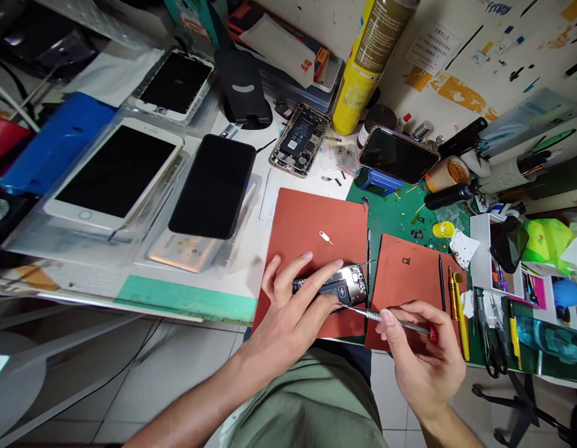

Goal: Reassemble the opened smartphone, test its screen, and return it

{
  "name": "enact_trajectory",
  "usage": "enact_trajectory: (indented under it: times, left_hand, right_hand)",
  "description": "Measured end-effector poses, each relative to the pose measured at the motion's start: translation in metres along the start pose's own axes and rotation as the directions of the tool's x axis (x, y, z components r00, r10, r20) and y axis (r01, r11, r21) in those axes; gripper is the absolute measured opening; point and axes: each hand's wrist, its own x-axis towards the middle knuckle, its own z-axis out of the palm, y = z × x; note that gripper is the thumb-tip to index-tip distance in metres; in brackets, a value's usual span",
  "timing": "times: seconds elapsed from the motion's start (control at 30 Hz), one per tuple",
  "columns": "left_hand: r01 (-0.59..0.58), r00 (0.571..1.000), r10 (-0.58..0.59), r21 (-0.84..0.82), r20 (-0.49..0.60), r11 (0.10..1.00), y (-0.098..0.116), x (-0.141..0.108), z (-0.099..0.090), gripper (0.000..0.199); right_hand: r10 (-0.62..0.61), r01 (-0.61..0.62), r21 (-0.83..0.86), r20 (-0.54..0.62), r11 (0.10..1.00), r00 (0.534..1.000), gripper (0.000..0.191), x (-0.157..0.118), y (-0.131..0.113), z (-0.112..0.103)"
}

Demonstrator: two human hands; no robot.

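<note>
An opened phone [356,281], its battery and inner metal parts exposed, is at the near edge of a reddish-brown mat [311,214]. My left hand [290,314] grips it, fingers across the top and thumb along the near edge, covering its left part. In my right hand [426,358] is a slim silver screwdriver [373,315] with a red end, pinched between thumb and fingers. Its thin tip points left and meets the phone's near edge beside my left thumb; exact contact is too small to tell. A SIM eject pin [325,238] lies beyond the phone.
A second mat [404,280] bears a small SIM tray [406,261]. Scissors [493,358] and a yellow tool [462,330] lie right. Further back are a black phone [213,186], an opened phone [311,127], a propped phone [398,155] and a yellow spray can [358,87].
</note>
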Motion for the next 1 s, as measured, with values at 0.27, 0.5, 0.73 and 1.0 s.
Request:
enact_trajectory:
  times: [0.27, 0.5, 0.73, 1.0]
  left_hand:
    - [0.007, 1.000, -0.007, -0.004, 0.008, 1.000, 0.0009, 0.0009, -0.0001, 0.015]
    - [0.007, 1.000, -0.007, -0.012, -0.005, 1.000, 0.0001, 0.0004, 0.0013, 0.015]
    - [-0.002, 1.000, 0.002, -0.008, -0.003, 1.000, 0.0007, 0.0010, -0.0006, 0.015]
    - [-0.006, 1.000, 0.006, 0.008, 0.001, 1.000, -0.0008, -0.0004, 0.0005, 0.015]
  right_hand:
    - [-0.049, 0.049, -0.008, 0.015, 0.999, 0.999, 0.027, 0.0013, 0.0014, -0.0013]
    - [-0.072, 0.072, -0.020, 0.026, 0.997, 0.997, 0.027, 0.0018, -0.0008, -0.0004]
    - [-0.103, 0.104, -0.024, 0.041, 0.994, 0.994, 0.033, 0.0021, -0.0010, -0.0019]
    - [-0.095, 0.098, -0.036, 0.079, 0.995, 0.992, 0.037, 0.0015, 0.0035, -0.0042]
